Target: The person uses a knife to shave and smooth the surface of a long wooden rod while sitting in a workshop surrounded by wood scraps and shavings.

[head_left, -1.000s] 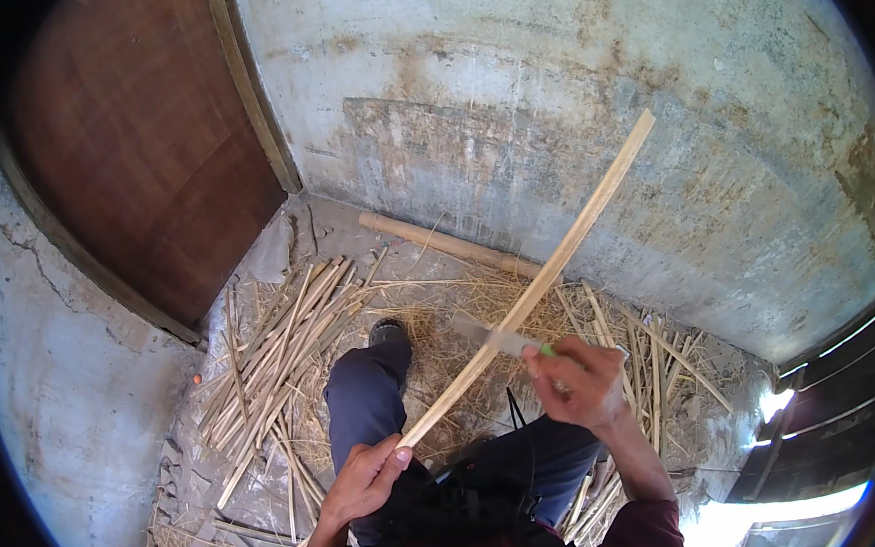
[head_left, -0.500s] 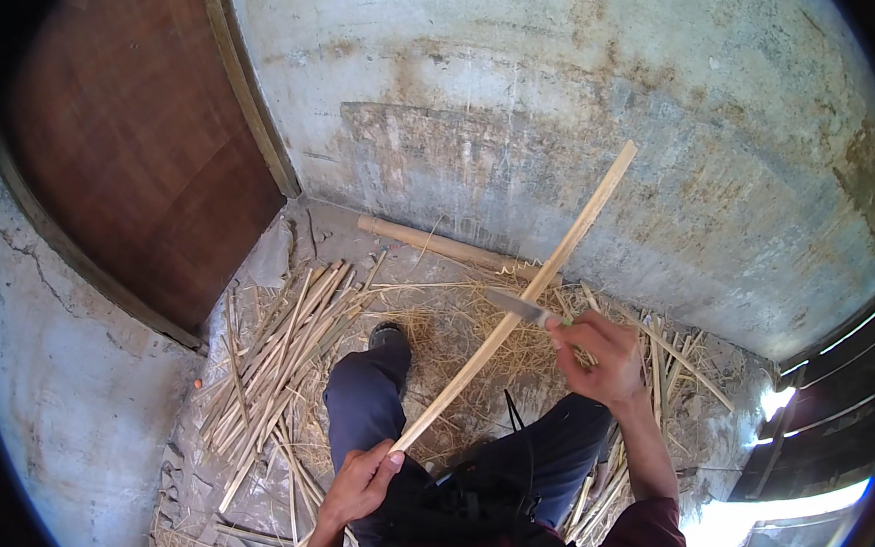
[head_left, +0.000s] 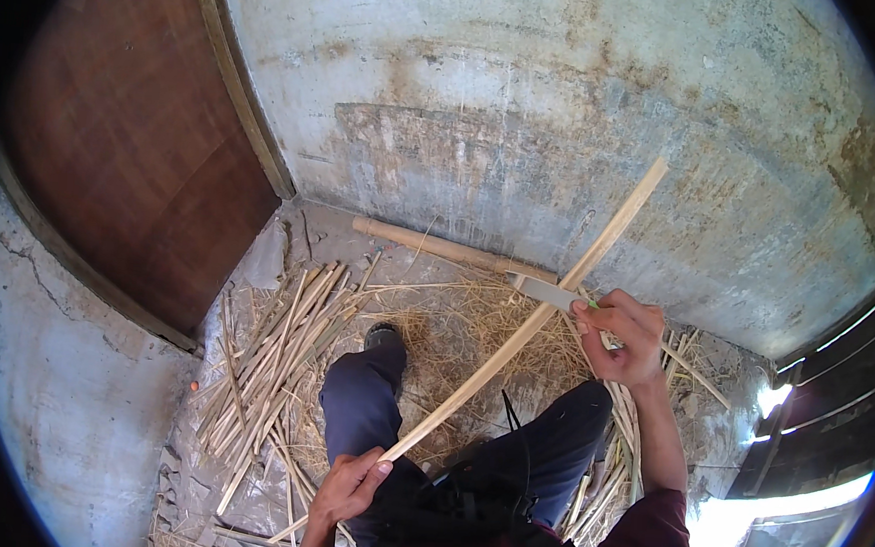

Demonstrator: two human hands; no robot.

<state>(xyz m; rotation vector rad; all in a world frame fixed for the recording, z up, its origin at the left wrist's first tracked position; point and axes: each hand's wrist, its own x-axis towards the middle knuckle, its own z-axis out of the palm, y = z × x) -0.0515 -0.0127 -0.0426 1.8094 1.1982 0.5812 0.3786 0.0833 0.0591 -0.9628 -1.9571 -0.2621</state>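
A long pale bamboo strip [head_left: 497,362] slants from my lap up to the right, its far end in front of the wall. Near its lower end, my left hand [head_left: 352,484] is closed around it, thumb on top. My right hand [head_left: 622,333] grips a knife [head_left: 545,291] by its handle, which the fingers mostly cover. The knife's blade points left and lies across the strip, well up its length. A small green bit shows beside the right fingers.
Many split sticks [head_left: 276,374] are heaped on the floor at left, with more sticks [head_left: 599,504] at right. Curly shavings [head_left: 454,335] cover the ground between my legs. A thick pole [head_left: 439,245] lies along the stained wall [head_left: 525,149]. A brown door [head_left: 135,145] stands left.
My right hand and the knife have moved right and slightly up, farther along the strip. The strip's far end has swung to the right. My left hand is slightly lower and left, still holding it.
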